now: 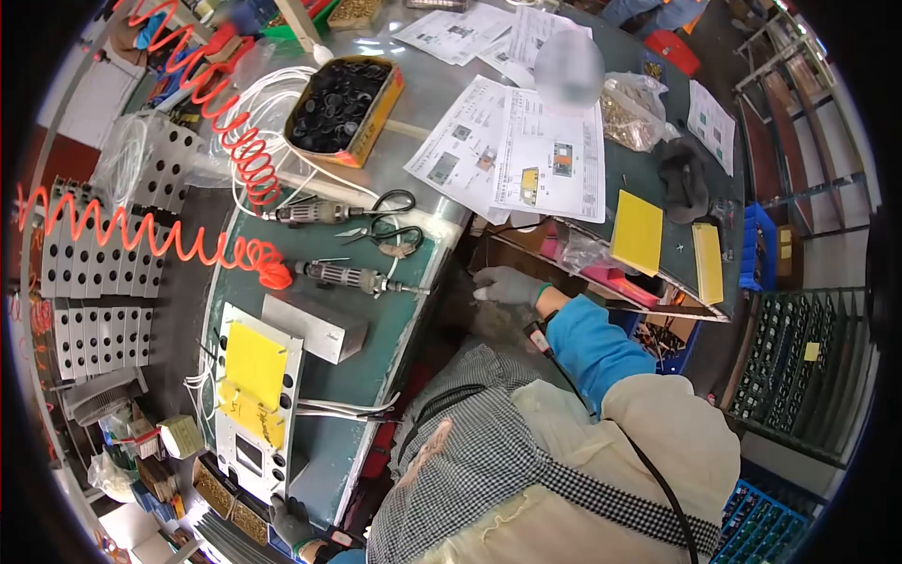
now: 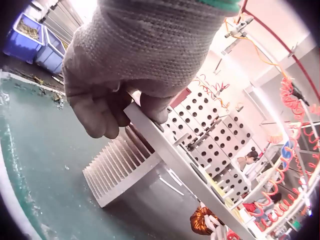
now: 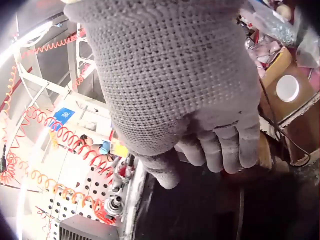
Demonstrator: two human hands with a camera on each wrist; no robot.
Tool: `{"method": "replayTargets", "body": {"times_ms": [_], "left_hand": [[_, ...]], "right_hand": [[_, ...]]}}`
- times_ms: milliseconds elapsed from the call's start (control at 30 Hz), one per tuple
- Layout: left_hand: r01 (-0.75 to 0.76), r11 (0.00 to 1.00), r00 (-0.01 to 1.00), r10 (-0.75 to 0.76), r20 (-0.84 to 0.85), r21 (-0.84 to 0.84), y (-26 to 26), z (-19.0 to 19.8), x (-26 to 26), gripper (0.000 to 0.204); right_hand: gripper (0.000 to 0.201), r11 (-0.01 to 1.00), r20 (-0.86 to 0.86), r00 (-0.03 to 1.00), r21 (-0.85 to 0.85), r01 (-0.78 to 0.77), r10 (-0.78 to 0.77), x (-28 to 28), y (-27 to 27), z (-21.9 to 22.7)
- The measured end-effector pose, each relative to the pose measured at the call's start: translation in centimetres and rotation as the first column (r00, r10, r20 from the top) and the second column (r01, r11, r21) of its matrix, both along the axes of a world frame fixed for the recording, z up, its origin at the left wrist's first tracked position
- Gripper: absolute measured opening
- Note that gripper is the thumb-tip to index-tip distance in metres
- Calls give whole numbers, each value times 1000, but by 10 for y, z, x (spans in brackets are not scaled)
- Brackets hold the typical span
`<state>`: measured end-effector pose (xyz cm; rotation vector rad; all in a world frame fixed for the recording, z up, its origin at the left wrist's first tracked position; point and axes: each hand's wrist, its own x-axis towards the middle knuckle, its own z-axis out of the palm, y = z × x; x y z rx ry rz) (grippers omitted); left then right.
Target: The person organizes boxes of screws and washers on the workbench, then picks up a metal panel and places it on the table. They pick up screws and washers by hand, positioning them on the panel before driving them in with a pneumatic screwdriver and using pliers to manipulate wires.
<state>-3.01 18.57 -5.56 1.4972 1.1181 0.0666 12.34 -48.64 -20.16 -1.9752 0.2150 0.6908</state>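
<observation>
My left hand, in a grey knit glove, grips the near end of a long white metal panel at the table's left side. In the left wrist view its thumb and fingers pinch the panel's edge, and a finned heat sink sits under the panel. Yellow sheets lie on the panel's face. My right hand, gloved too, hangs with relaxed fingers beside the open shelf under the table. Its fingers hold nothing in the right wrist view.
Two power screwdrivers and scissors lie on the green bench beside a metal box. Behind them stands a carton of black round parts. Printed sheets cover the far table. Red coiled hoses hang at left.
</observation>
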Motion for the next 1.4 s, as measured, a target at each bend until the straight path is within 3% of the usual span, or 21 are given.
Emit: {"method": "replayTargets", "body": {"times_ms": [167, 367, 467, 567, 667, 700, 833, 933, 1133, 1233, 1333, 1400], "left_hand": [[-39, 999, 999, 39, 3, 35, -7, 4, 1, 32], [-32, 998, 999, 32, 16, 48, -5, 2, 2, 31], [-88, 995, 996, 88, 13, 46, -14, 1, 3, 29], [-151, 988, 988, 150, 24, 19, -20, 5, 5, 24], [-145, 982, 951, 172, -256, 120, -24, 16, 5, 35], [-128, 975, 937, 178, -300, 179, -53, 33, 18, 33], [-110, 987, 975, 131, -181, 120, -50, 30, 17, 27], [-99, 961, 973, 147, -175, 259, -79, 34, 21, 26], [-170, 976, 963, 194, -189, 136, -54, 31, 17, 34], [-31, 999, 999, 30, 23, 44, 59, -39, -24, 25], [-183, 983, 981, 185, -51, 32, 14, -9, -3, 25], [-203, 979, 979, 203, -19, 26, 15, -8, -5, 25]], "right_hand": [[54, 997, -16, 997, -20, 74, -74, -13, -8, -35], [50, 989, -101, 995, -151, -9, -6, -31, -49, -59], [52, 991, -49, 995, -108, 75, -81, -33, -50, -47], [51, 980, -75, 980, 60, 187, -183, -20, -42, -29], [51, 987, -51, 988, 54, 149, -146, -12, -42, -52], [50, 991, -40, 990, 18, 134, -133, -12, -43, -56], [47, 993, -35, 994, -51, 105, -107, -17, -46, -67], [45, 996, -68, 993, -13, 93, -94, -22, -51, -65], [45, 995, -171, 982, 35, 92, -85, -16, -53, -48], [47, 996, -233, 970, 43, 84, -71, -5, -45, -27], [51, 995, -202, 979, 88, 43, -24, 0, -41, -47], [57, 992, -161, 987, 124, 2, 18, 3, -39, -69]]}}
